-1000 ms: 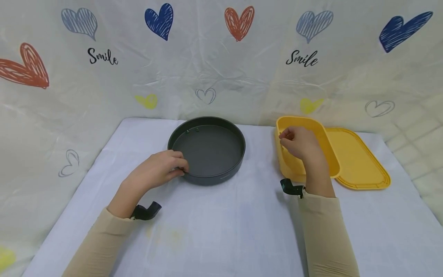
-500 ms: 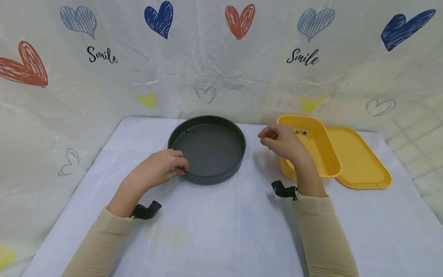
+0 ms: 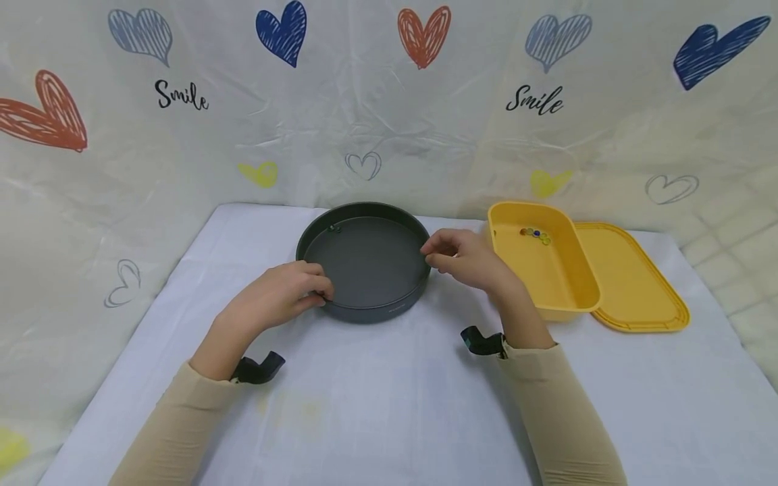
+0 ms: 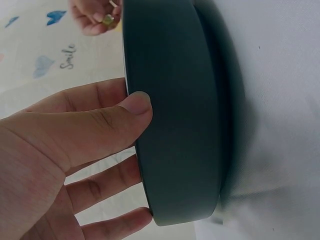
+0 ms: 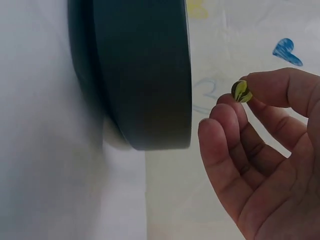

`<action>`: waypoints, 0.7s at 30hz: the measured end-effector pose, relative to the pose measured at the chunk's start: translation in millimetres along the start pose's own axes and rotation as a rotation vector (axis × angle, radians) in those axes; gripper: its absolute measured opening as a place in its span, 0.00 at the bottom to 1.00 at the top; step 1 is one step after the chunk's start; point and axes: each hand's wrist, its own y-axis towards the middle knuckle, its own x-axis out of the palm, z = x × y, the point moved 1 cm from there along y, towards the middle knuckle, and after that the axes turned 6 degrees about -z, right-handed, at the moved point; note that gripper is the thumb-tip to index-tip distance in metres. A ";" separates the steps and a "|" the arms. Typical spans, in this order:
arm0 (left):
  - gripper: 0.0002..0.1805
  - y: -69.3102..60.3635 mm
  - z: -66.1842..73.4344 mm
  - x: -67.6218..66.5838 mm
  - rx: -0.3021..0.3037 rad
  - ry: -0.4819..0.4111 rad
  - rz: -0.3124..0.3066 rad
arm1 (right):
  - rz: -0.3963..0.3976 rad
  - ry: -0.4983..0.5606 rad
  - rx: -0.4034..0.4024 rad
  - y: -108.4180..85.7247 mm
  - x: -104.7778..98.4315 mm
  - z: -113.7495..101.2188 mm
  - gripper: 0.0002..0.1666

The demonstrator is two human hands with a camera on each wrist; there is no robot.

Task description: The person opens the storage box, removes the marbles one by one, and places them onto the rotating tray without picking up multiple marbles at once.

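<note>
A dark grey round pan point(image 3: 373, 270) stands on the white cloth. My left hand point(image 3: 282, 293) grips its near-left rim, thumb on the outer wall and fingers over the edge, as the left wrist view shows. Between thumb and fingertips my right hand point(image 3: 464, 260) pinches a marble point(image 5: 242, 92) with yellow-green and dark swirls. That hand is at the pan's right rim, just above the edge. Small dark green marbles point(image 3: 334, 229) lie inside the pan at its far left. Several coloured marbles point(image 3: 536, 234) lie in the yellow container point(image 3: 556, 277) on the right.
A yellow lid point(image 3: 641, 287) lies flat on the cloth to the right of the container, partly hidden by it. Behind the table point(image 3: 377, 391) hangs a pale sheet point(image 3: 462, 121) printed with hearts. A small black device point(image 3: 483, 341) sits at each wrist.
My right hand has moved left, out of the yellow container and across to the pan's right rim, carrying the marble. My left hand has kept its hold on the pan.
</note>
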 end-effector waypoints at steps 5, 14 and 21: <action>0.12 0.1 0.8 -0.9 0.008 0.000 0.004 | -0.012 -0.003 -0.066 2.0 8.3 -5.6 0.08; 0.12 0.4 2.1 -2.2 0.005 -0.001 -0.001 | -0.037 0.046 -0.094 6.2 20.3 -8.2 0.05; 0.12 0.3 1.4 -1.3 0.008 0.000 0.005 | -0.050 0.059 -0.146 10.2 32.5 -13.4 0.08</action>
